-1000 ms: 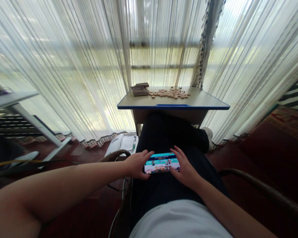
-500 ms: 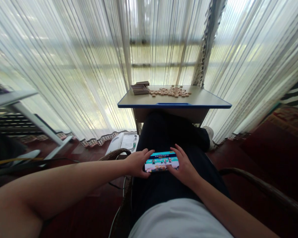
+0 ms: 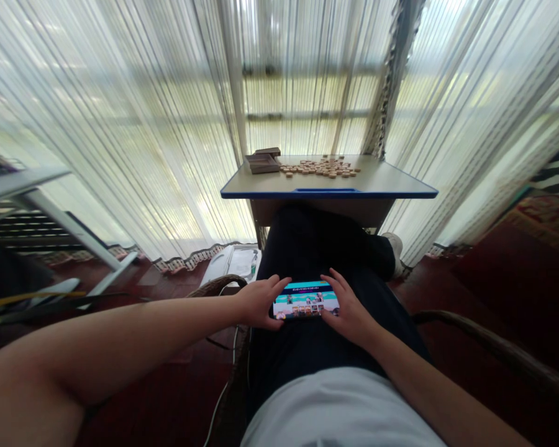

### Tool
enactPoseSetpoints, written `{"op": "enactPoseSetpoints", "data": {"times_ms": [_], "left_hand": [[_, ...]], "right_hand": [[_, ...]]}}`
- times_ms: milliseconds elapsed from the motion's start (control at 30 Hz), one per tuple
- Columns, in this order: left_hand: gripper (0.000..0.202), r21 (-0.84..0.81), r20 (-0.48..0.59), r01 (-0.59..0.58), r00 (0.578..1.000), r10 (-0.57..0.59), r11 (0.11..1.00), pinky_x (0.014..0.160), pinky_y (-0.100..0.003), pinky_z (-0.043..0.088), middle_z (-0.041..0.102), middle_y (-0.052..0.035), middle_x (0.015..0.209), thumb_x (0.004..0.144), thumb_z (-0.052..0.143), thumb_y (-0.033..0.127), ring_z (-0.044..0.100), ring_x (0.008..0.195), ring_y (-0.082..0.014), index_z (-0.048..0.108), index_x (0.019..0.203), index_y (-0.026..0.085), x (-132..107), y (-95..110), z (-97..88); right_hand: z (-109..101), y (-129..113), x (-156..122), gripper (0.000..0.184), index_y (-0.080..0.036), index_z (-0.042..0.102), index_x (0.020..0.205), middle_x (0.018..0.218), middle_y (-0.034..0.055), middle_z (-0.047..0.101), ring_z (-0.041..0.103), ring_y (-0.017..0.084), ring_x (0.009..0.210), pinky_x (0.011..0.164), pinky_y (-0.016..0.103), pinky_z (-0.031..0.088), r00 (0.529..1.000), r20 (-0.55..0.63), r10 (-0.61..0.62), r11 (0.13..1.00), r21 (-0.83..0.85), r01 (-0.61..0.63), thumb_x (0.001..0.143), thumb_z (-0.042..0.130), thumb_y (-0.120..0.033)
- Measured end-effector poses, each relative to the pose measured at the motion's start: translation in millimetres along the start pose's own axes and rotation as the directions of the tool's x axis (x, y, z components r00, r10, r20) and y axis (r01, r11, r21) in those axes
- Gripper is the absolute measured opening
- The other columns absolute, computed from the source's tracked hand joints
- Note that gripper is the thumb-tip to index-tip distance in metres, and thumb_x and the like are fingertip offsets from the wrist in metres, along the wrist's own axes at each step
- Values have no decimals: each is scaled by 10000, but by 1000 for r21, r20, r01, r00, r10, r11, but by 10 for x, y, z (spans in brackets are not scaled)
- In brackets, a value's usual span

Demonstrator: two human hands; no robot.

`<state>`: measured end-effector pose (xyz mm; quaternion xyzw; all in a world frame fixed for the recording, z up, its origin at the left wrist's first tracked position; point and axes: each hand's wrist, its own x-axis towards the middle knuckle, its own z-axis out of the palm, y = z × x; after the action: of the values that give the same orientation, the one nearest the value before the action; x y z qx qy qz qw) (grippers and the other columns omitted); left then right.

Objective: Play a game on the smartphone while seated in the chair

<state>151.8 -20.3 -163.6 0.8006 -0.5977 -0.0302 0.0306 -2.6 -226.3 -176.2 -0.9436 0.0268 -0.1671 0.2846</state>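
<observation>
A smartphone [image 3: 302,302] lies sideways above my lap, its lit screen showing a colourful game-like picture. My left hand [image 3: 261,303] grips its left end, fingers at the top edge and thumb at the lower corner. At the right end, my right hand [image 3: 348,310] holds the phone, fingertips along the top edge. The right thumb rests over the lower right part of the screen. Both hands are closed round the phone's ends; the parts of the fingers behind it are hidden.
Ahead stands a small table [image 3: 395,180] with a blue edge, bearing scattered wooden pieces [image 3: 328,167] and a brown wooden box [image 3: 263,162]. My crossed legs reach under it. Curved chair arms [image 3: 484,344] flank me. A white desk [image 3: 23,180] stands left; sheer curtains [image 3: 168,124] hang behind.
My right thumb has shifted slightly to the right across the screen, and the game picture differs a little. The view has tilted slightly; both hands keep hold of the phone.
</observation>
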Motion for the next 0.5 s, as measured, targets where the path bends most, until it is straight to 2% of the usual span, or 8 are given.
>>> {"op": "enactPoseSetpoints", "data": {"times_ms": [167, 367, 500], "left_hand": [[981, 6, 13, 5, 1000, -5, 1000, 785, -345, 453, 410, -118, 1163, 612, 603, 545, 519, 909, -255, 150, 1379, 133, -2, 0, -5], [978, 10, 20, 6, 1000, -6, 1000, 789, -349, 450, 411, -118, 1159, 611, 602, 540, 520, 913, -260, 150, 1375, 128, 2, 7, -13], [971, 10, 9, -5, 1000, 5, 1000, 780, -349, 453, 408, -116, 1158, 618, 594, 543, 518, 909, -257, 143, 1376, 137, 7, 8, -11]], "right_hand": [[14, 32, 12, 645, -166, 355, 1323, 1430, 106, 163, 225, 223, 1318, 1075, 380, 284, 1000, -2, -10, 1000, -12, 10, 702, 522, -215], [90, 6, 53, 605, -148, 397, 1287, 1395, 121, 239, 276, 241, 1287, 1061, 400, 306, 997, -74, 25, 999, -46, -29, 746, 555, -368], [82, -26, 58, 578, -155, 418, 1262, 1391, 111, 255, 260, 241, 1294, 1071, 407, 291, 993, -114, 22, 997, -71, -30, 749, 558, -383]]}}
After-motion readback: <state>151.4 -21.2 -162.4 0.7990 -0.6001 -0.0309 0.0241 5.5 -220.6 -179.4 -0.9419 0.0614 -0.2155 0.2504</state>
